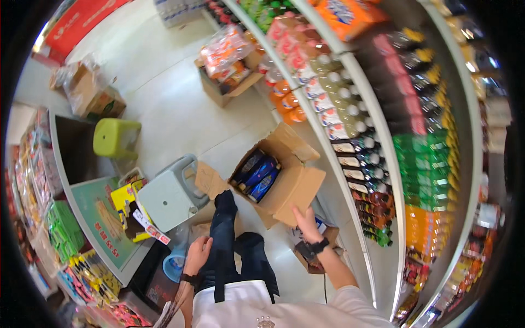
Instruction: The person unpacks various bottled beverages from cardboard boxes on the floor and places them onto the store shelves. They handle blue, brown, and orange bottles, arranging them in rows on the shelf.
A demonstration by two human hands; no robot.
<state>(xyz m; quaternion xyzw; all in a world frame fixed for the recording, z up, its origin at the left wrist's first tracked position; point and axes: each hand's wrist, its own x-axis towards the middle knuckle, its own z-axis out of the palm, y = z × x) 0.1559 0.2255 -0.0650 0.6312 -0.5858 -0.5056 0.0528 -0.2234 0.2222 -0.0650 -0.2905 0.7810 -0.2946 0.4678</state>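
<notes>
An open cardboard box point(287, 180) sits in front of me, its flaps spread. Several blue packages point(258, 174) lie in its far left part, and the rest of its inside shows bare cardboard. My right hand point(305, 223) is at the near right flap of the box, fingers against the flap's edge; whether they pinch it is unclear. To the left, my left hand point(199, 254) hovers beside my thigh with bent fingers and nothing visible in it. A loose-looking cardboard flap point(211, 180) lies between the box and a grey plastic stool.
The grey stool point(170, 197) and a green stool point(115, 137) stand left. Drink shelves point(352, 172) curve along the right. Another filled carton point(223, 90) stands on the floor beyond, and an open carton point(313, 258) is near my right arm. A blue bucket point(174, 264) is at lower left.
</notes>
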